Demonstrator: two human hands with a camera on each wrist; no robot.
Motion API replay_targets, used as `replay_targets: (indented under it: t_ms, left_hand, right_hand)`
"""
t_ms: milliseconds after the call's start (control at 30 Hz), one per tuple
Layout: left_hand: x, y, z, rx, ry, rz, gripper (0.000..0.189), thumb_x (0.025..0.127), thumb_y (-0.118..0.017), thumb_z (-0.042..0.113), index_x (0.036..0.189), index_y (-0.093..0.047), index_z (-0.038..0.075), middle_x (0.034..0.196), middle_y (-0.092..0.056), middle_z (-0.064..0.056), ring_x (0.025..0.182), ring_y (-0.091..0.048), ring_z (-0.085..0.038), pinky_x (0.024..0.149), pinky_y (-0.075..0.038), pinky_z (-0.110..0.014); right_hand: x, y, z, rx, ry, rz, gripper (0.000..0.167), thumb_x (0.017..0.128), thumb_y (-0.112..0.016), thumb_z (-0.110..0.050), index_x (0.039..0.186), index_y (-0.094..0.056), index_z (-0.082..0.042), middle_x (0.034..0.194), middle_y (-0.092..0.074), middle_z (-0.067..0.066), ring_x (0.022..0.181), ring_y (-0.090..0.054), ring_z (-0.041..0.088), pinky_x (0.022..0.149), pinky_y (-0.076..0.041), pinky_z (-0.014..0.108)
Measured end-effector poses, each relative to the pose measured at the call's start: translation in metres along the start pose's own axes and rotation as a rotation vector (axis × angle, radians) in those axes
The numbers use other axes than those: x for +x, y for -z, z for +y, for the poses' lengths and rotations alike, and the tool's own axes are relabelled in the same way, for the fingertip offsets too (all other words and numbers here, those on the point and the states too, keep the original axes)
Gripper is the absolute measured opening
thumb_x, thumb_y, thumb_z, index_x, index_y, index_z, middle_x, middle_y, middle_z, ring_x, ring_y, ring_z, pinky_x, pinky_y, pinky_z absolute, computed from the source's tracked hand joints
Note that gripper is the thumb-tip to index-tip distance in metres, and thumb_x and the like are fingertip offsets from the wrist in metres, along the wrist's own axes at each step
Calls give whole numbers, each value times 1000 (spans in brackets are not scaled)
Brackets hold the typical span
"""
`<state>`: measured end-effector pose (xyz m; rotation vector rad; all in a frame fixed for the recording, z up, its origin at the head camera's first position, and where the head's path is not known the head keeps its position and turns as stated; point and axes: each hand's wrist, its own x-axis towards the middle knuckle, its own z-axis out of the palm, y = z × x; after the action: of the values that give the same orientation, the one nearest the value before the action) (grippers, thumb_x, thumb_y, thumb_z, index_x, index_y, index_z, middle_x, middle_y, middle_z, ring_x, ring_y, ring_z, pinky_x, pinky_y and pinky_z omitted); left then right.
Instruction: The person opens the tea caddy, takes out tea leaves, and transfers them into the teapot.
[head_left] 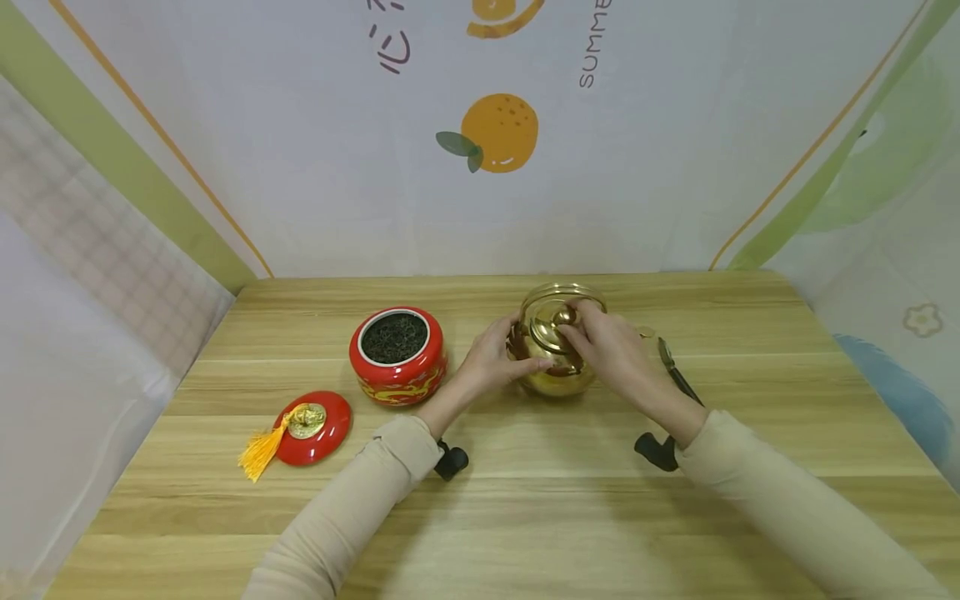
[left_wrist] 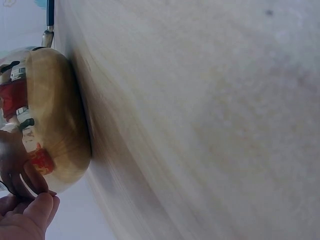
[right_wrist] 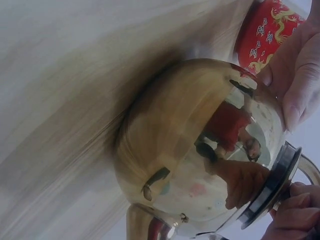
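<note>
A shiny gold teapot (head_left: 558, 385) stands on the wooden table, its hoop handle (head_left: 562, 288) behind the lid. My right hand (head_left: 617, 350) pinches the round knob of the gold lid (head_left: 543, 332). In the right wrist view the lid's dark-edged rim (right_wrist: 272, 185) shows at the pot's top; I cannot tell whether it is fully seated. My left hand (head_left: 491, 357) holds the pot's left side, with the thumb on the front and the fingers partly hidden. The spout (right_wrist: 142, 222) appears low in the right wrist view.
Left of the teapot stands a red jar (head_left: 401, 387) with a gold dragon, filled with dark dried leaves (head_left: 394, 337). Its red lid (head_left: 326, 437), with a yellow tassel (head_left: 261, 452), lies in front of it. A dark-handled utensil (head_left: 681, 379) lies on the right, partly hidden by my right arm.
</note>
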<state>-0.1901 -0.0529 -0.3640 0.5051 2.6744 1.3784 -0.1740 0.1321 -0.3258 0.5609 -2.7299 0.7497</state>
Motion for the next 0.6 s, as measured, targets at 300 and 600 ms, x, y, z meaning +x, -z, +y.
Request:
replay_targets:
  t_ms: [300, 600]
  left_hand:
    - [0, 1, 0, 30, 12, -3, 86, 76, -78, 35, 144, -34, 7, 145, -41, -12, 135, -36, -28, 110, -32, -43]
    - [0, 0, -1, 29, 4, -1, 86, 76, -78, 35, 144, -34, 8, 145, -41, -11, 135, -36, -27, 110, -33, -42]
  right_hand:
    - [3, -1, 1, -15, -24, -10, 30, 92, -61, -13, 117, -56, 4, 61, -55, 6, 46, -43, 12, 40, -32, 24]
    - [3, -2, 3, -44, -7, -24, 29, 92, -61, -13, 116, -58, 3, 58, -53, 4, 43, -39, 10, 39, -29, 23]
